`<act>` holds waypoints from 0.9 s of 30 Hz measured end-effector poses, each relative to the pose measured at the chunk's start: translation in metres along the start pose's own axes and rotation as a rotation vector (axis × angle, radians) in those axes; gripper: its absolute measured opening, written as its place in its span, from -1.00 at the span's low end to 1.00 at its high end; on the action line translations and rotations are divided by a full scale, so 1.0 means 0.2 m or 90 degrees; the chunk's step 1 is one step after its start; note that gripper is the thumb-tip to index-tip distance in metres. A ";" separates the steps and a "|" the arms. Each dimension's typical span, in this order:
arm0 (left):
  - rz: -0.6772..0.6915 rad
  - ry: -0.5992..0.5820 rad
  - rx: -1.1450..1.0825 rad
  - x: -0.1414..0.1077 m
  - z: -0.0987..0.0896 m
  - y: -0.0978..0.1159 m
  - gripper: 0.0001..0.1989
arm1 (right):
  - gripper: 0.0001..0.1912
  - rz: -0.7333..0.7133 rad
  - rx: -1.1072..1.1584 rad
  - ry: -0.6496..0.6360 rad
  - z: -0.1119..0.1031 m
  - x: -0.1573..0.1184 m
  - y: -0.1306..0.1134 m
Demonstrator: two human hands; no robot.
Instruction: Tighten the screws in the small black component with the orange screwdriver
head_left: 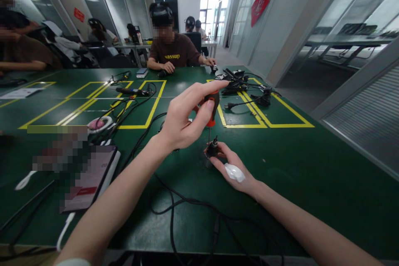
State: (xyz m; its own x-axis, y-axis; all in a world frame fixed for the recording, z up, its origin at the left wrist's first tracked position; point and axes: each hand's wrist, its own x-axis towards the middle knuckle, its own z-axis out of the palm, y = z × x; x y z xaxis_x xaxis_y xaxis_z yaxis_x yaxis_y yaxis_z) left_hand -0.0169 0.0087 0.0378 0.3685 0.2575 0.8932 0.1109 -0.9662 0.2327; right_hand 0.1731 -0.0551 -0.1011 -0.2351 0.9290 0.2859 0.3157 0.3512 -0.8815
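Observation:
My left hand [190,116] is closed around the red and black handle of a screwdriver [213,106], its index finger stretched out over the top. The thin shaft points down, its tip close to a small dark metal and black part [213,148]. That part stands on the green table with a short pin pointing up. My right hand [232,164] pinches it from the right between thumb and fingers. A white patch sits on the back of that hand near the thumb. Whether the screwdriver tip touches the part I cannot tell.
Black cables [187,201] loop across the table near me. At left lie a phone [90,178] and a white ring-shaped item [99,124]. A heap of black cords and plugs [235,79] lies at the far right. Across the table sits a person in a headset [174,50].

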 end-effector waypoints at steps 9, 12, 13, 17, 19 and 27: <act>-0.005 0.014 0.013 0.01 0.01 0.00 -0.71 | -0.67 0.014 0.002 0.000 0.00 0.00 0.00; 0.008 0.027 -0.001 0.02 0.01 0.00 -0.73 | -0.67 0.015 0.004 -0.001 0.00 0.00 -0.01; 0.013 0.028 -0.005 0.02 0.01 0.00 -0.73 | -0.68 0.011 0.004 -0.001 0.00 0.00 -0.01; 0.014 -0.001 0.002 0.01 0.01 0.00 -0.71 | -0.68 -0.003 -0.001 -0.001 0.00 0.00 -0.01; 0.010 -0.013 0.002 0.01 0.00 0.01 -0.68 | -0.68 -0.007 -0.007 0.002 0.00 0.00 -0.01; -0.015 -0.016 -0.011 0.00 0.01 0.01 -0.67 | -0.69 0.000 0.005 0.007 0.00 0.00 -0.01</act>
State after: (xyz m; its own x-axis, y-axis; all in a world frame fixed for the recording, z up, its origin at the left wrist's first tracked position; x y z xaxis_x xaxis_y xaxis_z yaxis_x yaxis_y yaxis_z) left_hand -0.0140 0.0071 0.0378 0.3891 0.2803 0.8775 0.1042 -0.9599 0.2604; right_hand 0.1721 -0.0554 -0.1002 -0.2255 0.9303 0.2892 0.3088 0.3497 -0.8845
